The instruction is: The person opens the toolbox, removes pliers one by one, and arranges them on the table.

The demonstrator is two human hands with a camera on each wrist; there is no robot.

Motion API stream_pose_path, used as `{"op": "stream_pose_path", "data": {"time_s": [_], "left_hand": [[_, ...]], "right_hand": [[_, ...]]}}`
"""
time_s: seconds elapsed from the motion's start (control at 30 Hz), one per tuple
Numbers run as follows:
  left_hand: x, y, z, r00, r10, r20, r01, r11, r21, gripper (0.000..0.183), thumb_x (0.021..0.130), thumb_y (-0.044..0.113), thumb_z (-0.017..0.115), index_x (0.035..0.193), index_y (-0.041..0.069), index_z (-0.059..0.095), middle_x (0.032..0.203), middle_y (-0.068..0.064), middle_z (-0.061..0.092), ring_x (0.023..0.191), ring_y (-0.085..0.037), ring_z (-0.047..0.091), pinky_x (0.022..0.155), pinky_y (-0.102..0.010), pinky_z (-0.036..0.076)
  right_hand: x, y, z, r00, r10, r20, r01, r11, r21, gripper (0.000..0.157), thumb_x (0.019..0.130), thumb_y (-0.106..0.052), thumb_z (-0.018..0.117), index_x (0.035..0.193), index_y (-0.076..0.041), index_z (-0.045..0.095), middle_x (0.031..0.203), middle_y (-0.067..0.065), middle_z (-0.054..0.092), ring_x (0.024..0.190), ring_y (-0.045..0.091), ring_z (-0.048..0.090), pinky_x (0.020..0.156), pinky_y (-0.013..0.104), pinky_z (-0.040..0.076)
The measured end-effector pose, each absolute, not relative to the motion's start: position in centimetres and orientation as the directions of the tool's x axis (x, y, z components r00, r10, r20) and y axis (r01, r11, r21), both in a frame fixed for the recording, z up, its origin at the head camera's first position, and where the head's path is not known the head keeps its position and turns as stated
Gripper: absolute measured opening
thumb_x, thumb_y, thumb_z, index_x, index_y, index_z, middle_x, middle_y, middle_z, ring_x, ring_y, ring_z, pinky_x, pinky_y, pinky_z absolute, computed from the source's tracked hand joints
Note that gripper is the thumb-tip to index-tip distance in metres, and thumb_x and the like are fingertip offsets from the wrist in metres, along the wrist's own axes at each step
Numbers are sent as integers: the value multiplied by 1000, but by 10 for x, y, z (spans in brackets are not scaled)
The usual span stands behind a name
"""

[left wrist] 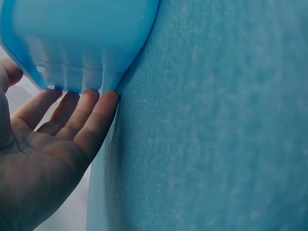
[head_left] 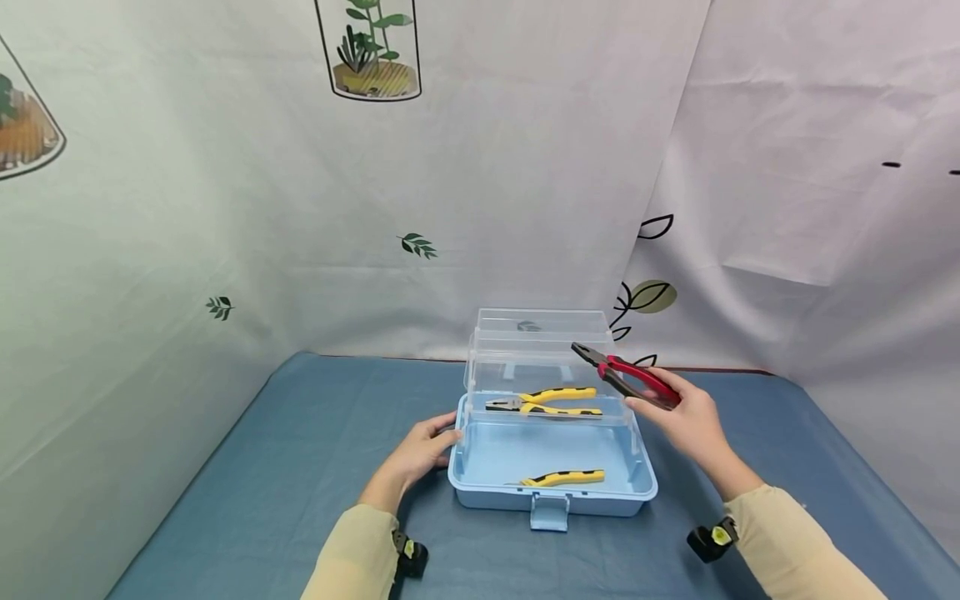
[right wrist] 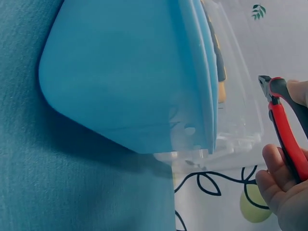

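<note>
In the head view my right hand (head_left: 693, 417) holds a pair of red and black pliers (head_left: 637, 375) by the handles, above the right rear of a light blue toolbox (head_left: 555, 502). Their dark jaws point up and to the left. The right wrist view shows the thumb and fingers around the red handle (right wrist: 288, 144). My left hand (head_left: 412, 458) rests against the toolbox's left side, its fingertips (left wrist: 91, 98) touching the outer wall and its thumb at the rim. Yellow and black pliers (head_left: 558, 393) lie toward the back of the box, seen through its clear lid (head_left: 543, 321).
A yellow and black handle (head_left: 566, 477) shows inside the box's front, the rest of that tool hidden by the wall. The front latch (head_left: 550, 515) hangs down. Blue cloth (head_left: 300, 467) covers the table, with a pale printed curtain (head_left: 487, 183) behind it.
</note>
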State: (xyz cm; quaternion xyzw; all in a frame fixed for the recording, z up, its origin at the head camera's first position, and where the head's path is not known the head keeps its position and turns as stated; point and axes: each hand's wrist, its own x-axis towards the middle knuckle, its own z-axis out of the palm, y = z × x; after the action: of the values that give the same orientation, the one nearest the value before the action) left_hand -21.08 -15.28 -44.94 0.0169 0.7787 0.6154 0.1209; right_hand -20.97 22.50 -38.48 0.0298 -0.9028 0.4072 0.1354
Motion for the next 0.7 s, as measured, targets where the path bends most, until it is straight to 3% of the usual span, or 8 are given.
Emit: {"op": "stream_pose_path", "data": {"time_s": [0.7], "left_hand": [[-210, -152, -448, -971, 164, -172, -125, 260, 958, 54, 93, 22, 55, 143, 7, 42, 146, -22, 40, 118, -29, 54, 84, -41, 55]], "right_hand": [[-194, 237, -386, -962, 120, 247, -106, 667, -737, 71, 81, -41, 72, 136, -2, 48, 107, 22, 68, 93, 30, 66, 63, 13, 48]]}}
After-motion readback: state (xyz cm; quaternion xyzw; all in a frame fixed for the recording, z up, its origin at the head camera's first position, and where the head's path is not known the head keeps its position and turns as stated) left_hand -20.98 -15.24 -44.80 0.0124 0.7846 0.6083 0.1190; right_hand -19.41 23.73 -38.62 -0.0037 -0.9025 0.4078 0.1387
